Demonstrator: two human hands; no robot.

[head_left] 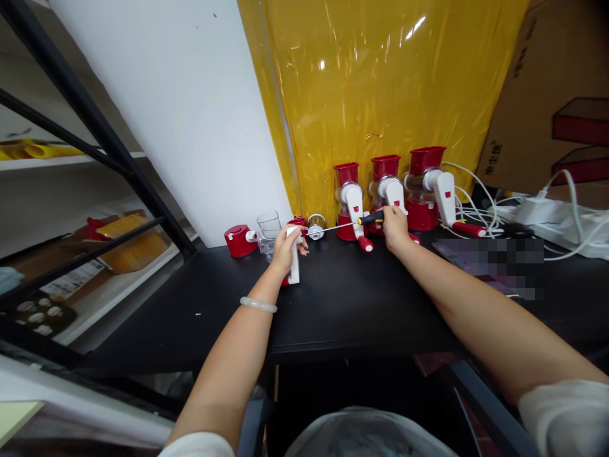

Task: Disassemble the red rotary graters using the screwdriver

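My left hand (285, 249) is closed around a white crank handle (294, 263) with a red part at its lower end. In my right hand (396, 227) is a screwdriver (370, 218) with a black and yellow grip. Its long metal shaft points left, and the tip meets or nearly meets the top of the crank handle; exact contact is too small to tell. Just behind my left hand stand a clear plastic hopper body (269, 226) and a red base (240, 241). A metal grater drum (316, 226) lies behind the screwdriver shaft.
Three assembled red-and-white rotary graters (349, 197) stand along the back right. White cables and a power strip (542, 216) lie at far right, before a cardboard box (537, 108). A black-framed shelf (85, 120) borders the black table (333, 311) on the left.
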